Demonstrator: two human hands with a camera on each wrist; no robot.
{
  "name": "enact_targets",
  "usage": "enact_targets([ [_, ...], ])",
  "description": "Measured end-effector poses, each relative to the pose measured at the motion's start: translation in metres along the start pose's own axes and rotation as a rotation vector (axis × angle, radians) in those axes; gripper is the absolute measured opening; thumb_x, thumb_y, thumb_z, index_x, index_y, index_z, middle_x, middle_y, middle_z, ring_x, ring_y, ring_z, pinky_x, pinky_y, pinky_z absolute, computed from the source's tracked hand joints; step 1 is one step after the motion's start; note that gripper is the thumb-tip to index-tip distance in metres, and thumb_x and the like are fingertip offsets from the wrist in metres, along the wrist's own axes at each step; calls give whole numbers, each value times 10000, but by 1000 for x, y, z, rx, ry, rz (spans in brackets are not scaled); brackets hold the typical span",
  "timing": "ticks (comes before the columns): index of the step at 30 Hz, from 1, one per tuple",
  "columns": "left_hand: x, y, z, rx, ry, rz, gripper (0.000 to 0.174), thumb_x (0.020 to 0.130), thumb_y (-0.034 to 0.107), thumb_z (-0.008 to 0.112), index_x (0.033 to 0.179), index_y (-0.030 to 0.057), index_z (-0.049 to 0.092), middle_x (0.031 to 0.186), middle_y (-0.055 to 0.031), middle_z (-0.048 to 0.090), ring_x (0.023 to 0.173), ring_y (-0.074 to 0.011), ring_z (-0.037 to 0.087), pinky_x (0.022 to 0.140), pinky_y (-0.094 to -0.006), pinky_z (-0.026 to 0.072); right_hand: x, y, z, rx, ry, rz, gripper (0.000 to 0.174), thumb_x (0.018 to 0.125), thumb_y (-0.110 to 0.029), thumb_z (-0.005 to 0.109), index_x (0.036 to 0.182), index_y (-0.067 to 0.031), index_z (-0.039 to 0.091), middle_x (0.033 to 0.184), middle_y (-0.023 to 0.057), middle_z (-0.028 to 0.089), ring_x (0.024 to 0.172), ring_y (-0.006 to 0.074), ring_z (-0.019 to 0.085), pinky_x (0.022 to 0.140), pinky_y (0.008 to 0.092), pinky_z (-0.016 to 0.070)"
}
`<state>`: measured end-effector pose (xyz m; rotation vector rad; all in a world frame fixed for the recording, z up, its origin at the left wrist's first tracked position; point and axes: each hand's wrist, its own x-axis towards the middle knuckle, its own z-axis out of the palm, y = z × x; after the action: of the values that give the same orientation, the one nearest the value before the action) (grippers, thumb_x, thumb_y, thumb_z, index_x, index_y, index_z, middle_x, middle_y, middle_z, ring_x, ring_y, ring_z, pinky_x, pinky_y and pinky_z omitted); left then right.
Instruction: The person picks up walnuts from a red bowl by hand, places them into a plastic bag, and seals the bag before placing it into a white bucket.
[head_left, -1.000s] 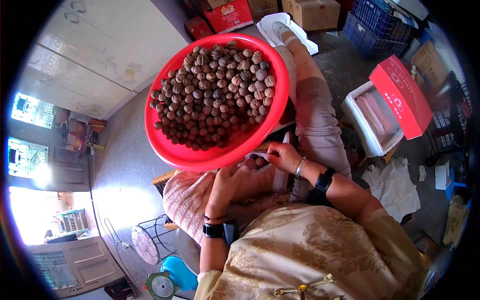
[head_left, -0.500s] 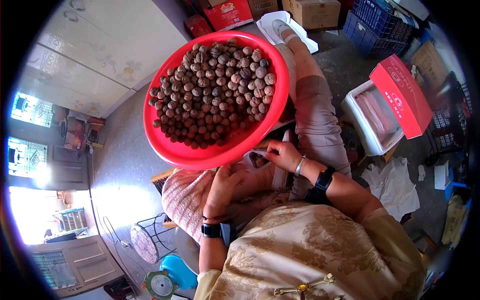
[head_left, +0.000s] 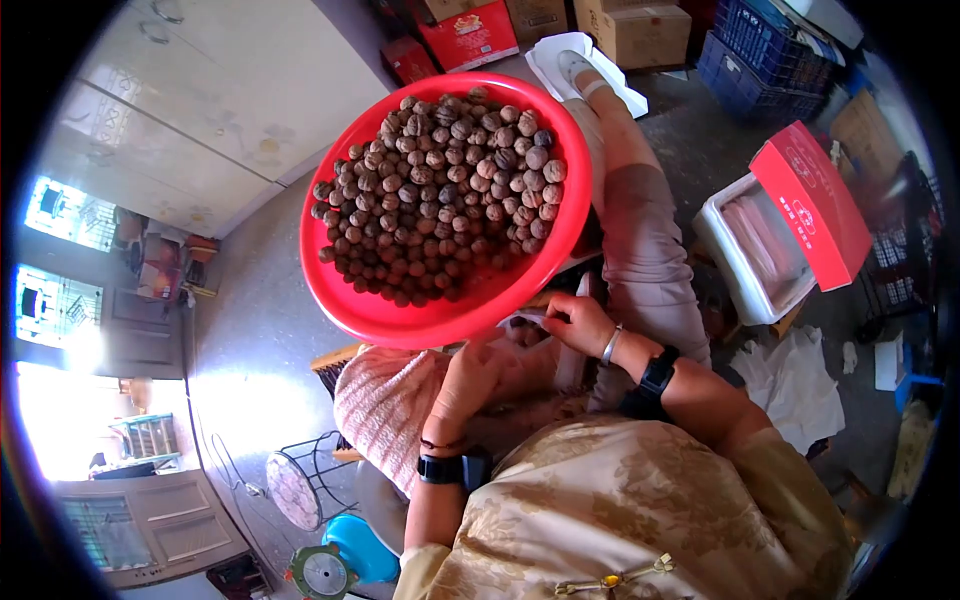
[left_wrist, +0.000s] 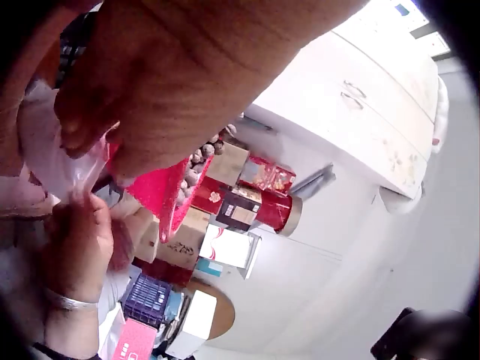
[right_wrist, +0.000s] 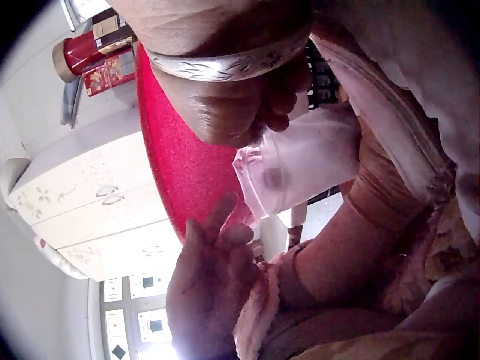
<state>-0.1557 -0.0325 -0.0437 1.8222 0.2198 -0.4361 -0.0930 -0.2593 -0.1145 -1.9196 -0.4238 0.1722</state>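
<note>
A thin pinkish clear plastic bag (right_wrist: pixel 319 154) with a few walnuts in it sits low between the thighs, just below the near rim of a red basin (head_left: pixel 577 200). My right hand (head_left: pixel 580 325), with a silver bangle at its wrist, pinches the bag's upper edge. On the other side my left hand (head_left: pixel 468 385) has its fingers curled at the bag's mouth, as the left wrist view shows. Heaped in the tilted-looking basin are many brown walnuts (head_left: pixel 450 190).
A pink towel (head_left: pixel 385 405) drapes over one leg. To the right stands a white foam box (head_left: pixel 715 235) with a red lid (head_left: pixel 815 205) and folded bags inside. A round stool (head_left: pixel 293 490), a dial scale (head_left: pixel 322 575) and a blue basin (head_left: pixel 362 548) are at lower left.
The head view has shifted a little, so everything sits slightly further right and lower. My left hand has come slightly closer to the bag; the right hand keeps its grip on it.
</note>
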Motion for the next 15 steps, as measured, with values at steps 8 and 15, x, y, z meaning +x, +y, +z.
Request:
enact_targets([
  [8, -31, 73, -24, -121, -179, 111, 209, 943, 60, 555, 1132, 1, 619, 896, -6, 615, 734, -76, 544, 628, -209, 453, -1, -11, 2, 1, 32, 0, 141, 783, -141, 687, 751, -37, 598, 780, 132, 620, 734, 306, 624, 670, 392, 501],
  [15, 34, 94, -92, 269, 24, 166, 234, 931, 89, 587, 1152, 19, 616, 1004, -53, 631, 859, -95, 586, 698, -250, 508, 1, -8, 3, -45, 72, -96, 157, 777, -129, 694, 738, -39, 572, 761, 121, 614, 722, 310, 617, 649, 408, 492],
])
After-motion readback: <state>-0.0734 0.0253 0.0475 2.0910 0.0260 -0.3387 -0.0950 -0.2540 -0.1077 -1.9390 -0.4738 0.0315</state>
